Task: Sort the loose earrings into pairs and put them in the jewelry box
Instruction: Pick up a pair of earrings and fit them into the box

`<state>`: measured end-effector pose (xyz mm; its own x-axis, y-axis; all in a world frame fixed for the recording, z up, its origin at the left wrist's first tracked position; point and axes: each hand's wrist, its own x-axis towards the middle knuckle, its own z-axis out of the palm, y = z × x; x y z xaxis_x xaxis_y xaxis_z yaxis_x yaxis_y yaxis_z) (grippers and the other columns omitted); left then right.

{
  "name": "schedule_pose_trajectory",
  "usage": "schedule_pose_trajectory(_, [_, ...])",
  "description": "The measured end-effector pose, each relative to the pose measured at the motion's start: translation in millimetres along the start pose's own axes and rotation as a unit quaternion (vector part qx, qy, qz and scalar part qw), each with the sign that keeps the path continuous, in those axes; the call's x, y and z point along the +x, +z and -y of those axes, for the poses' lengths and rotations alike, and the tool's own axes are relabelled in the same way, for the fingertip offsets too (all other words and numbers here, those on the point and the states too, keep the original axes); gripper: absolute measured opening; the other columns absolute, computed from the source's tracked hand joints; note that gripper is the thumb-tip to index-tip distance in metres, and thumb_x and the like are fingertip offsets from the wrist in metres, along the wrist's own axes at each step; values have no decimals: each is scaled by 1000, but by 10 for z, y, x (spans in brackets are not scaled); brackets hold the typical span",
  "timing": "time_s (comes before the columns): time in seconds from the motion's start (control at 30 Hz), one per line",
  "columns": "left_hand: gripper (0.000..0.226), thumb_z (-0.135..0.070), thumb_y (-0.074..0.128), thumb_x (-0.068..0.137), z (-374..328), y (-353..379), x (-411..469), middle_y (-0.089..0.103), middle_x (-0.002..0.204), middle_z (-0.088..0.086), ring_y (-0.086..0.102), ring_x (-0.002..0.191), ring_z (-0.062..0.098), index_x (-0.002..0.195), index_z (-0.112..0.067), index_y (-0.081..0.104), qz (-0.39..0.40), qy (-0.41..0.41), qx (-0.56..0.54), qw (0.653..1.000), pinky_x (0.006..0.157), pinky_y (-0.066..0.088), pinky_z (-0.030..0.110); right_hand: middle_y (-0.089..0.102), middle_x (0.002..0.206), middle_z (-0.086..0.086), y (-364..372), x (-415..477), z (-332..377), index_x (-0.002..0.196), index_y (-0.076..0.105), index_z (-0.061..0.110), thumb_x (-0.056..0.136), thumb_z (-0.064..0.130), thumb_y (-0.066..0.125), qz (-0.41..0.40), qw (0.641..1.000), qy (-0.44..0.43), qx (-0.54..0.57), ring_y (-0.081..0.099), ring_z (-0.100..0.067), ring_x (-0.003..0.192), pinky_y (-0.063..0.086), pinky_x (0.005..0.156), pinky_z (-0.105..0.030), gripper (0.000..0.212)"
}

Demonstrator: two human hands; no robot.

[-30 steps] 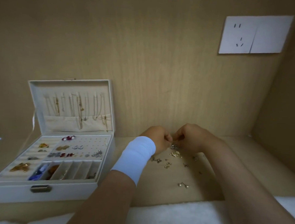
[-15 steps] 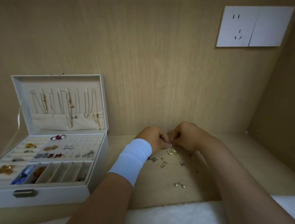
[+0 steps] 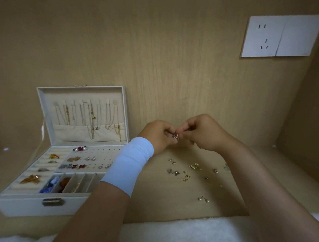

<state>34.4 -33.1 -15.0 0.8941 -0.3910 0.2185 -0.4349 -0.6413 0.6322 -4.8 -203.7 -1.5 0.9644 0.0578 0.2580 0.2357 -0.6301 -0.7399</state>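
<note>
1. Head view: our left hand (image 3: 159, 137) and right hand (image 3: 203, 132) pinch one small earring (image 3: 175, 135) together above the loose earrings (image 3: 186, 172).
2. We judge pairing underway; next, carry it left into the open jewelry box (image 3: 30, 205).

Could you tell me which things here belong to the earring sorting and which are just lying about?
In the job: the earring pinched between left hand and right hand; loose earrings on the desk; open jewelry box.
Lying about: wall socket; necklaces in the lid; white cloth at the front.
</note>
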Motion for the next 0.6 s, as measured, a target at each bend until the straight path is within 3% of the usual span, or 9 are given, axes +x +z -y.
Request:
schedule_pose_trajectory(0.13, [17,-18,81,77,72,-532,-305,71,85,-12,63,79,3,91,-26,75,-19,12,19,1000,76,45,13,63,59,4,250,-100,426,88,78,9,84,3,75,-2,996,-34,80,50,-8,47,34,40,-11,8])
schedule_pose_trajectory(0.2, [19,-18,81,77,162,-770,-518,72,83,-13,64,76,-1,90,-30,75,-17,12,6,1000,80,49,17,64,63,-2,417,-154,597,87,78,11,83,6,77,5,992,-43,118,49,-14,51,39,44,-17,7])
schedule_pose_trajectory(0.27, [20,-17,81,78,264,-963,-741,73,85,-10,65,74,0,92,-30,75,-13,3,-9,1000,82,52,20,67,65,-1,577,-187,741,86,78,13,82,7,78,16,989,-49,142,50,-11,49,44,48,-21,7])
schedule_pose_trajectory(0.43, [26,-16,83,77,534,-1299,-1135,69,81,-6,63,72,5,98,-24,70,-46,-42,-56,996,79,54,23,62,56,4,926,-181,1047,86,77,8,83,4,77,51,985,-32,160,47,-5,43,41,48,-16,5])
schedule_pose_trajectory(0.6, [19,-13,83,76,795,-1443,-1359,75,82,0,71,77,13,91,-20,74,-4,-79,-70,994,81,59,28,65,57,13,1199,-134,1198,86,77,9,84,5,75,128,988,-41,80,55,6,48,41,52,-8,5])
